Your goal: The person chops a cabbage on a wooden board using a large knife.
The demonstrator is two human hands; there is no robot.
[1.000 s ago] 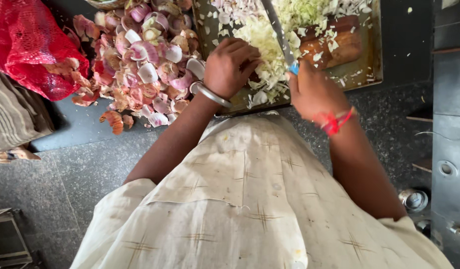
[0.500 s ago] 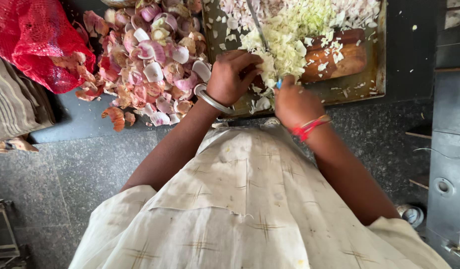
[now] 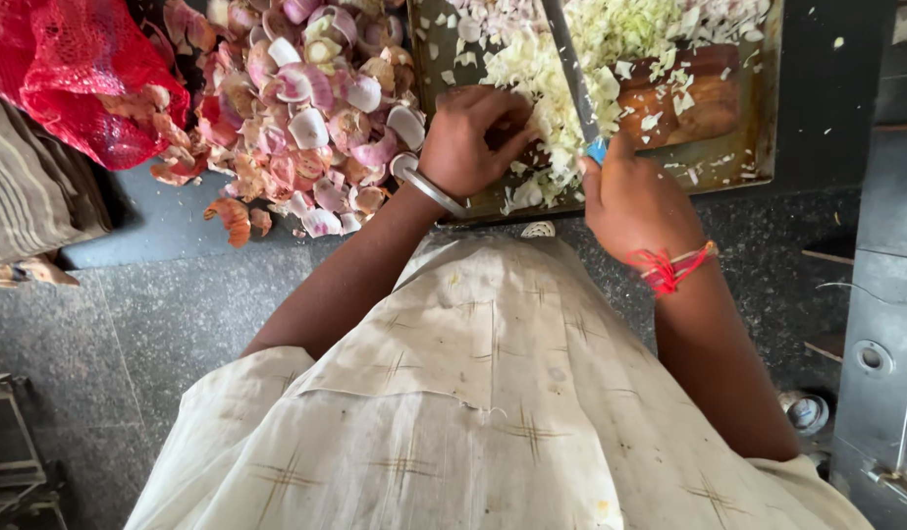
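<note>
On the board — right hand grips knife, left hand curled.

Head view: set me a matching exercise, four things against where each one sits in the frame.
Things:
1. knife
2. pile of onion peels
3. red mesh sack
4. metal bangle

Places:
A. far left corner of the counter
B. on the left wrist
C. gripped in the right hand, blade over the chopped cabbage
D. between the sack and the cutting board

Pairs: 1-C, 2-D, 3-A, 4-B
</note>
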